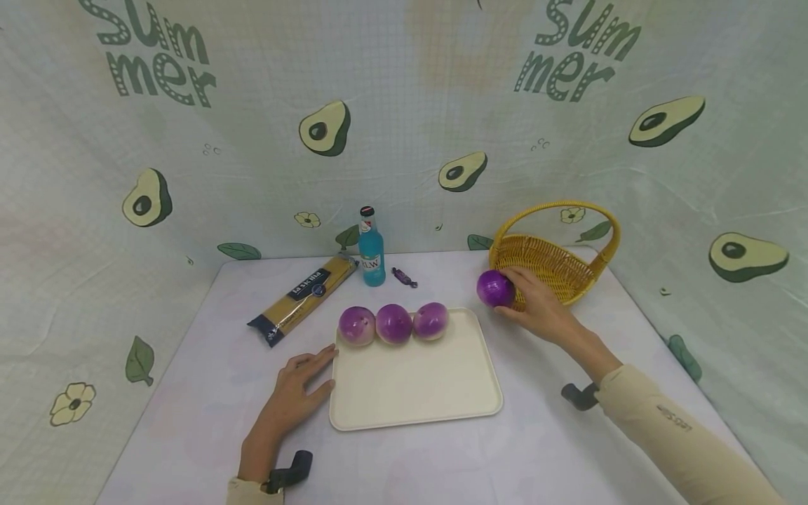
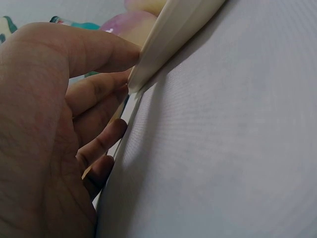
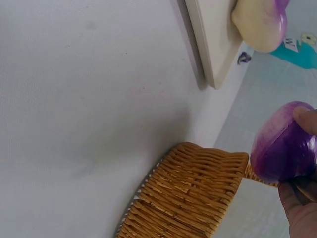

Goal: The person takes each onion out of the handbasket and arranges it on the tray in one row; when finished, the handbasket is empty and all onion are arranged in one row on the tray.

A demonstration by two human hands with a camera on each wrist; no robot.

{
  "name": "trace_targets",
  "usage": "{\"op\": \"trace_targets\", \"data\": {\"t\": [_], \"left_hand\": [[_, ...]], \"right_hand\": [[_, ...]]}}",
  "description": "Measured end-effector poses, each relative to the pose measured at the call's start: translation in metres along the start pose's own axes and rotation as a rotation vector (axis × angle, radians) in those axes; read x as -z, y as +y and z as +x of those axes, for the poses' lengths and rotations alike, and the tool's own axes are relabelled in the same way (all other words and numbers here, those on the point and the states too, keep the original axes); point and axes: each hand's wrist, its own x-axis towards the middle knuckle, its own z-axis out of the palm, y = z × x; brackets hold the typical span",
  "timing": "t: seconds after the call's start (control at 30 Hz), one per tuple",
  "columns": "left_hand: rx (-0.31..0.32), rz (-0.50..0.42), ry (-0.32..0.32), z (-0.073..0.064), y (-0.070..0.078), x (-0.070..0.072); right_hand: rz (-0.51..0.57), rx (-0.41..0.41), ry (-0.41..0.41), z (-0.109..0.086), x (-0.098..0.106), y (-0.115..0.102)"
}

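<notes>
My right hand (image 1: 538, 305) grips a glossy, deep purple round vegetable (image 1: 495, 288) at the front left of a yellow wicker basket (image 1: 555, 259). In the right wrist view, thumb and fingers hold this purple vegetable (image 3: 282, 144) beside the basket's woven side (image 3: 183, 193). Three purple-and-cream round vegetables (image 1: 394, 324) sit in a row along the back edge of a cream tray (image 1: 416, 389). With fingers extended, my left hand (image 1: 297, 389) touches the tray's left edge. The left wrist view has its thumb and fingertips right at the tray's rim (image 2: 163, 42).
Behind the tray stands a blue bottle (image 1: 372, 252) with a small purple wrapped candy (image 1: 404, 278) beside it. A pack of spaghetti (image 1: 306, 298) lies slanted at the back left. The basket's tall handle (image 1: 555, 205) arches above it. A patterned cloth (image 1: 391, 203) hangs behind the table.
</notes>
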Motion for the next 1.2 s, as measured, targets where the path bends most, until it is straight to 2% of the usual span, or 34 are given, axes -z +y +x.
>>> {"op": "trace_targets", "data": {"t": [0.17, 0.87, 1.2], "left_hand": [[-0.003, 0.003, -0.003, -0.0001, 0.0004, 0.0009], [0.008, -0.002, -0.009, -0.0006, 0.0013, 0.0013], [0.014, -0.002, -0.008, -0.0003, 0.0024, 0.0017]], "right_hand": [[0.003, -0.015, -0.020, 0.0001, -0.0016, -0.0008], [-0.009, 0.038, -0.010, 0.0013, -0.0067, -0.0006], [-0.001, 0.038, -0.019, 0.0016, -0.0088, -0.0016]]}}
